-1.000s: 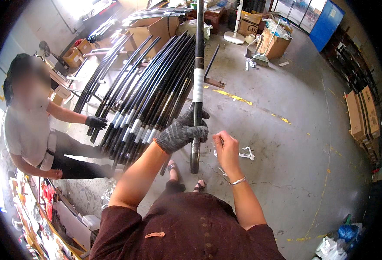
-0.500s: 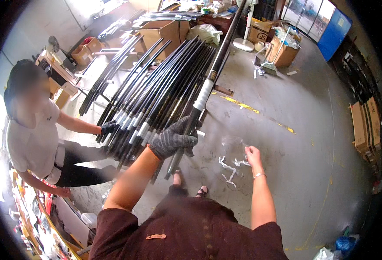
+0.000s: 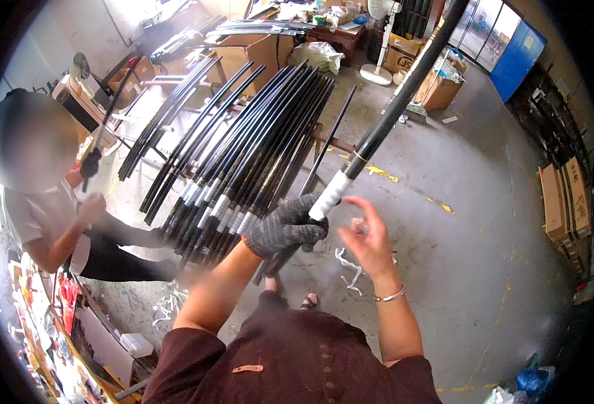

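In a dark knitted glove, my left hand [image 3: 287, 229] is closed around the lower part of a long black pole [image 3: 401, 101]. The pole slants up to the upper right. A white wrapping [image 3: 331, 195] circles it just above my glove. My bare right hand [image 3: 368, 236], with a bracelet at the wrist, is beside that wrapping. Its fingers are apart and bent, and I see nothing between them. Another thin dark pole [image 3: 334, 135] leans behind, partly hidden by my glove.
Many black poles [image 3: 256, 148] with white bands lie across a rack at the left. Another person [image 3: 34, 202] stands there holding a thin dark rod [image 3: 112, 108]. White scraps [image 3: 349, 269] litter the floor near my feet. A white fan [image 3: 378, 71] and cartons [image 3: 442, 91] stand farther back.
My right hand has moved up and left to the pole, and its pinch has opened. The pole has shifted right. The other person has lifted a rod away from the rack.
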{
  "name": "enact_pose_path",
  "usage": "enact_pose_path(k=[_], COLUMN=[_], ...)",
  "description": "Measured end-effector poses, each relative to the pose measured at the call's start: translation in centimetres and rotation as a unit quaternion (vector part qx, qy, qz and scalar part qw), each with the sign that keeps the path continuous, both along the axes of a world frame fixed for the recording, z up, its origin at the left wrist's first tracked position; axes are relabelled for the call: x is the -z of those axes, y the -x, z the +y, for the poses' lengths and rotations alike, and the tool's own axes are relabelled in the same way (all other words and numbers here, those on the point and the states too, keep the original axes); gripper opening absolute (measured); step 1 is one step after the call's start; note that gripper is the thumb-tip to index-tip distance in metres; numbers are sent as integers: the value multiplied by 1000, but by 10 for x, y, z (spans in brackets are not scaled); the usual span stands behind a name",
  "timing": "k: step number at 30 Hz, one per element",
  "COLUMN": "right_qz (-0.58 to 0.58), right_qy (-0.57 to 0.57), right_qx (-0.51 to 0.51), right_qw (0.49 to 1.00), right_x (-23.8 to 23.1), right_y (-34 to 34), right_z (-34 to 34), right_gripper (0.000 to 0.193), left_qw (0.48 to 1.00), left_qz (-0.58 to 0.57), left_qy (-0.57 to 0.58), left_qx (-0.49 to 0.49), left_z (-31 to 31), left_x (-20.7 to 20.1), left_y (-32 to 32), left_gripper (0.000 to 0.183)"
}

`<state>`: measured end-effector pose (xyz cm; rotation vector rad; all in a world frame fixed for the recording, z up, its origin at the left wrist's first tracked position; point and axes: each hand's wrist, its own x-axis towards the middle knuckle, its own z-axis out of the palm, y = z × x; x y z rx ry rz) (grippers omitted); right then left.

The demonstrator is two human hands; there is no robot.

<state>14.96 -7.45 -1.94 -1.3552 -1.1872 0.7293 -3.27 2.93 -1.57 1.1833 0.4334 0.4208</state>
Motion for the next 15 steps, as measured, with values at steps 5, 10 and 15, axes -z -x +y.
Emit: enact_pose_path(k=[5, 10, 15], right_qz=[-160, -241, -127], right_qy=[-6, -44, -86], right_qx=[60, 88, -17], right_qw=[985, 965, 988], right_x=[-20, -5, -24], right_y=[25, 22, 20], right_z=[7, 16, 0], right_gripper=[17, 9, 6], left_qw=[992, 912, 916], left_qz=[19, -24, 0], left_qy=[-109, -343, -318], left_qx=[-69, -223, -244], left_z=[-7, -22, -20], left_x=[19, 35, 44], left_y=[-13, -32, -26], left_gripper=[57, 54, 48])
